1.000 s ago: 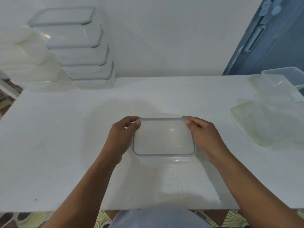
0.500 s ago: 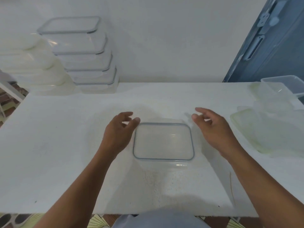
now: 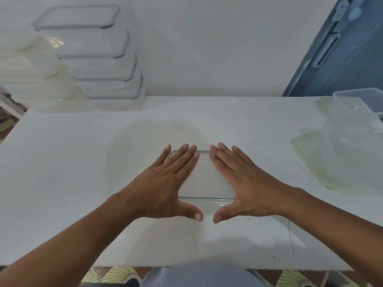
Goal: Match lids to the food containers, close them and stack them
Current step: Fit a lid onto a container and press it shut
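head view: a clear lidded container (image 3: 205, 179) sits mid-frame on the white table (image 3: 62, 183). the left hand (image 3: 165, 183) and right hand (image 3: 246, 183) lie flat on its lid, fingers straight and spread, gripping nothing, thumbs pointing toward each other by its 6 o'clock edge. they are likely pressing the lid down to seal it. a stack of closed containers (image 3: 99, 65) stands at 10 o'clock, probably its destination. loose lids (image 3: 335, 162) and an open tub (image 3: 360, 100) wait at 3 o'clock.
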Tool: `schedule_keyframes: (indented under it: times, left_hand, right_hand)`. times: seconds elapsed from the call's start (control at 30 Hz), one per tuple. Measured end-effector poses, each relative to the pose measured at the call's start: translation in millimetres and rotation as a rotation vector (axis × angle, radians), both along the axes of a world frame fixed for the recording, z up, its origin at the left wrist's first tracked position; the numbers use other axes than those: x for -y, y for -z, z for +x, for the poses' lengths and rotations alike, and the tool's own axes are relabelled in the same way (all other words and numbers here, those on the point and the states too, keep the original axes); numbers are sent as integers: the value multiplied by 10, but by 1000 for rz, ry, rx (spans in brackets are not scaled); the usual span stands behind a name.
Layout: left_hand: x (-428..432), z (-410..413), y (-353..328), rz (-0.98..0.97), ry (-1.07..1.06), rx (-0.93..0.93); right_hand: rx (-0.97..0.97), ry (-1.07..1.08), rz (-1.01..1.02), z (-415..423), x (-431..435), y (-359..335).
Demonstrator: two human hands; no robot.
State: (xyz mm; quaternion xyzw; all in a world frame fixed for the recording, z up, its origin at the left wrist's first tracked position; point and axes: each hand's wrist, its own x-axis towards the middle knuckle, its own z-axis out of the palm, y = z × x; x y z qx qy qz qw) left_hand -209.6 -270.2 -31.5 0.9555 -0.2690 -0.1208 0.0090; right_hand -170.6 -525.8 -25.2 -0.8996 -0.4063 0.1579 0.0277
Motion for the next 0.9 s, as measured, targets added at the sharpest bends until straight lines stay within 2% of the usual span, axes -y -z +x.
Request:
schedule_keyframes:
  times: [0.37, 0.57, 0.9]
  left_hand:
    - [-14, 0, 14, -57, 8, 9]
    - [-29, -6, 152, -108, 2, 111]
    - [-9, -33, 122, -94, -17, 104]
  right_hand:
    - [-21, -11, 20, 9, -6, -24]
    - [153, 4, 4, -12, -47, 146]
    - [141, 0, 35, -33, -35, 146]
